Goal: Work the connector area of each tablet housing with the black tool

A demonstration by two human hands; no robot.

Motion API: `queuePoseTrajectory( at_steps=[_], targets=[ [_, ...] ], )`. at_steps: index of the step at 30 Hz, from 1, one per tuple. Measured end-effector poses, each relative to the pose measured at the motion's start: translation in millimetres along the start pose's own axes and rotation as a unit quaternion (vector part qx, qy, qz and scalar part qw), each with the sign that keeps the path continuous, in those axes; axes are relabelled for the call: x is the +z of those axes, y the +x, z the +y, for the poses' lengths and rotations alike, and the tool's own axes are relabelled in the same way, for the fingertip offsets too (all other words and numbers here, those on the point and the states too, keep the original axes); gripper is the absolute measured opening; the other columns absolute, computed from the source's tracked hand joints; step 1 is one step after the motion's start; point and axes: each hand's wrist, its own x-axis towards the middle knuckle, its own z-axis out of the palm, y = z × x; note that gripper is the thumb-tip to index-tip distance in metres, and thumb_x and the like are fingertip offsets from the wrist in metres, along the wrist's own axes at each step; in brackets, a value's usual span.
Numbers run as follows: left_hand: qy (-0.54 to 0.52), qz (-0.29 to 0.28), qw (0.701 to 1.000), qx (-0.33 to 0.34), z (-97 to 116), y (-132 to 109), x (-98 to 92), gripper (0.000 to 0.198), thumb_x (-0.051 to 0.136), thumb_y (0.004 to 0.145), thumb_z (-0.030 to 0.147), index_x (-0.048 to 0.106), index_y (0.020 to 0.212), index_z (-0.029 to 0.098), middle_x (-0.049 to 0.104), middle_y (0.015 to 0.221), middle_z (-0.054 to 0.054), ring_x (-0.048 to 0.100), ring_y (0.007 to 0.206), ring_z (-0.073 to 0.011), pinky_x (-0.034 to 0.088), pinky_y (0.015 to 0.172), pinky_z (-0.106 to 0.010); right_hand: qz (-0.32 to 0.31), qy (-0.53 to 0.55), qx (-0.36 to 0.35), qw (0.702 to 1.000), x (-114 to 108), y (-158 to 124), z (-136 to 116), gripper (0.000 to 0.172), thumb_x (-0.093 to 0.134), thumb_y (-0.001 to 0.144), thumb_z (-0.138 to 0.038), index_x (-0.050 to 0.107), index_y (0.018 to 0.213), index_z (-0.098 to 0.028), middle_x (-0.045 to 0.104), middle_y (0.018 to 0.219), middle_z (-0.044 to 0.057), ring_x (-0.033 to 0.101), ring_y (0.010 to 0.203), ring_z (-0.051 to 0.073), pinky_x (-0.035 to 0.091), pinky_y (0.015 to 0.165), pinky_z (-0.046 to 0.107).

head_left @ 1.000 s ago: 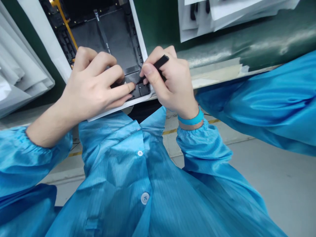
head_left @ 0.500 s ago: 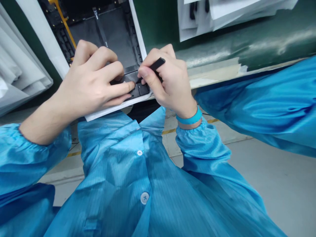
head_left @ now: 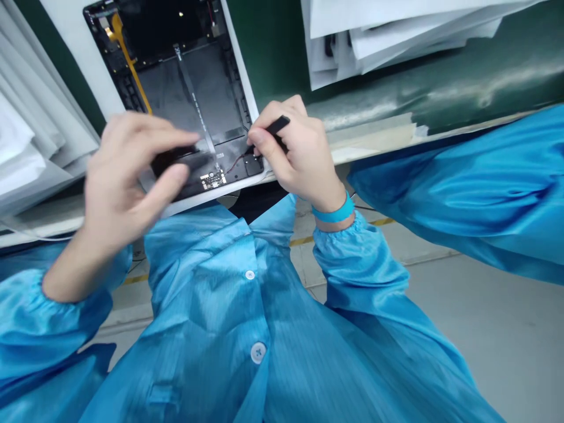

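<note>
Your left hand [head_left: 126,161] is blurred at the near left of the opened tablet [head_left: 220,111]. Thumb and forefinger stand apart, with a dark shape in the gap; whether you grip it cannot be told. Your right hand [head_left: 299,150], at the near-right corner, pinches a slim black tool [head_left: 278,124] between thumb and forefinger, the remaining fingers curled. The tool is tilted, its flat end up; the tip is hard to make out.

Beside that tip runs a thin red wire [head_left: 235,163], next to a small circuit board [head_left: 212,179] with pale metallic contacts at the near edge. A flat grey ribbon cable [head_left: 194,97] runs lengthwise over the smooth dark-grey interior; an orange flex cable [head_left: 124,50] lies along the left.

The tablet rests on a white sheet [head_left: 70,35] over a glossy green mat [head_left: 273,47]. Layered white sheets lie left [head_left: 39,111] and far right [head_left: 418,23]. You wear a blue wristband [head_left: 337,214] and a satiny, buttoned smock [head_left: 207,305].
</note>
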Motion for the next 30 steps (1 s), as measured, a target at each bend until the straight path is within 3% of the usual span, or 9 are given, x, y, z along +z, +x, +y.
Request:
queuePoseTrajectory(
  at_steps=[2, 4, 6, 8, 12, 16, 19, 23, 30],
  targets=[
    [-0.126, 0.096, 0.984, -0.081, 11.1, -19.3, -7.4, 0.019, 0.06, 0.11, 0.025, 0.07, 0.094, 0.024, 0.072, 0.092, -0.003, 0.069, 0.093, -0.0236, 0.052, 0.084, -0.057, -0.001, 0.005, 0.02, 1.0, 2.2, -1.5, 4.2, 0.044, 0.043, 0.118, -0.064, 0.065, 0.096, -0.033, 0.068, 0.086, 0.004, 0.069, 0.096, 0.029, 0.059, 0.103, 0.052],
    [-0.246, 0.144, 0.945, -0.16, 17.1, -40.5, -7.8, 0.038, 0.062, 0.101, 0.032, 0.046, 0.068, 0.022, 0.042, 0.06, -0.001, 0.048, 0.061, -0.0166, 0.038, 0.062, -0.047, 0.036, 0.034, 0.019, 0.999, 2.8, -4.2, 4.2, 0.048, 0.042, 0.119, -0.066, 0.067, 0.096, -0.032, 0.066, 0.087, 0.003, 0.069, 0.093, 0.027, 0.06, 0.099, 0.05],
    [-0.325, 0.149, 0.897, -0.259, 18.5, -64.2, 1.6, 0.051, 0.063, 0.095, 0.044, 0.03, 0.062, 0.022, 0.016, 0.052, 0.001, 0.026, 0.05, -0.0124, 0.026, 0.056, -0.038, 0.072, 0.083, 0.028, 0.994, 0.8, -9.0, -1.7, 0.052, 0.043, 0.119, -0.068, 0.069, 0.096, -0.029, 0.066, 0.088, 0.002, 0.07, 0.088, 0.023, 0.061, 0.093, 0.044],
    [-0.351, 0.161, 0.857, -0.341, 18.1, -89.7, 21.4, 0.059, 0.061, 0.097, 0.053, 0.025, 0.061, 0.024, 0.009, 0.051, 0.004, 0.02, 0.046, -0.0106, 0.024, 0.052, -0.033, 0.087, 0.138, 0.06, 0.985, -3.5, -16.5, -12.6, 0.051, 0.051, 0.119, -0.066, 0.071, 0.096, -0.026, 0.066, 0.087, 0.0, 0.069, 0.08, 0.018, 0.061, 0.084, 0.036],
    [-0.345, 0.139, 0.841, -0.392, 14.7, -134.3, 76.7, 0.065, 0.055, 0.111, 0.066, 0.038, 0.066, 0.024, 0.038, 0.055, 0.006, 0.043, 0.051, -0.0107, 0.04, 0.055, -0.028, 0.122, 0.219, 0.128, 0.96, -13.6, -39.2, -35.2, 0.044, 0.067, 0.114, -0.06, 0.076, 0.091, -0.024, 0.071, 0.084, -0.001, 0.068, 0.071, 0.012, 0.055, 0.069, 0.027],
    [-0.369, 0.053, 0.835, -0.405, 5.6, -152.1, 110.6, 0.042, 0.074, 0.111, 0.057, 0.072, 0.108, 0.016, 0.072, 0.092, -0.001, 0.067, 0.075, -0.0134, 0.062, 0.073, -0.029, 0.15, 0.28, 0.15, 0.936, -17.3, -59.4, -42.6, 0.041, 0.076, 0.11, -0.056, 0.076, 0.085, -0.024, 0.07, 0.078, -0.002, 0.066, 0.069, 0.013, 0.053, 0.067, 0.026],
    [-0.396, 0.049, 0.825, -0.4, 0.7, -146.3, 107.7, 0.045, 0.07, 0.113, 0.059, 0.073, 0.108, 0.015, 0.071, 0.091, -0.001, 0.068, 0.076, -0.0137, 0.063, 0.076, -0.03, 0.164, 0.303, 0.157, 0.926, -15.9, -66.3, -42.9, 0.041, 0.082, 0.106, -0.056, 0.076, 0.081, -0.024, 0.07, 0.075, -0.002, 0.065, 0.069, 0.014, 0.052, 0.068, 0.027],
    [-0.428, 0.089, 0.81, -0.39, 3.9, -122.7, 90.8, 0.082, 0.047, 0.109, 0.087, 0.073, 0.077, 0.016, 0.068, 0.066, -0.005, 0.063, 0.065, -0.0165, 0.051, 0.066, -0.029, 0.189, 0.302, 0.168, 0.919, -11.5, -70.8, -46.7, 0.046, 0.083, 0.102, -0.062, 0.074, 0.077, -0.024, 0.07, 0.073, 0.0, 0.066, 0.07, 0.017, 0.052, 0.069, 0.03],
    [-0.445, 0.157, 0.79, -0.391, 15.7, -94.3, 96.1, 0.084, 0.064, 0.089, 0.096, 0.081, 0.078, 0.014, 0.072, 0.063, -0.009, 0.06, 0.055, -0.0164, 0.049, 0.063, -0.029, 0.159, 0.328, 0.262, 0.893, 1.0, -85.3, -46.4, 0.057, 0.089, 0.089, -0.074, 0.067, 0.07, -0.025, 0.074, 0.072, 0.002, 0.071, 0.076, 0.02, 0.056, 0.08, 0.034]
  ],
)
